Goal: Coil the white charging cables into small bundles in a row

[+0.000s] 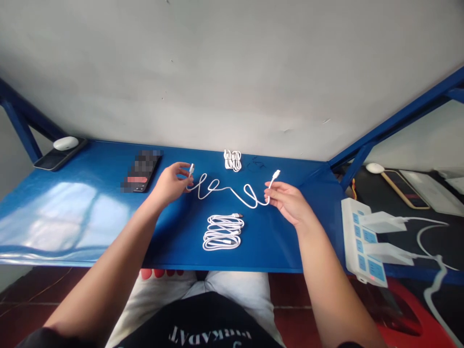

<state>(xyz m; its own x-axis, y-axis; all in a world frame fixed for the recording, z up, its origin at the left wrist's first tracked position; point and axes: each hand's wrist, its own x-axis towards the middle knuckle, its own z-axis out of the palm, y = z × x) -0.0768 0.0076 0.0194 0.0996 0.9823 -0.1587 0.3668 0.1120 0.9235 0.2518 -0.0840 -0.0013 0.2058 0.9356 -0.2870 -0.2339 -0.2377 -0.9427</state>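
A white charging cable stretches between my two hands in loose loops over the blue table. My left hand pinches one end, its white plug pointing up. At the other end, my right hand grips the cable just below a wider white plug. Between my forearms, near the front edge, lie coiled white cables in flat folded bundles. Farther back, by the wall, rests a smaller group of coiled white cables.
A phone lies left of my left hand. Another dark phone with a white mouse-shaped object on it sits at the far left. A power strip with two plugged-in chargers stands right of my right forearm. Blue metal braces flank the table.
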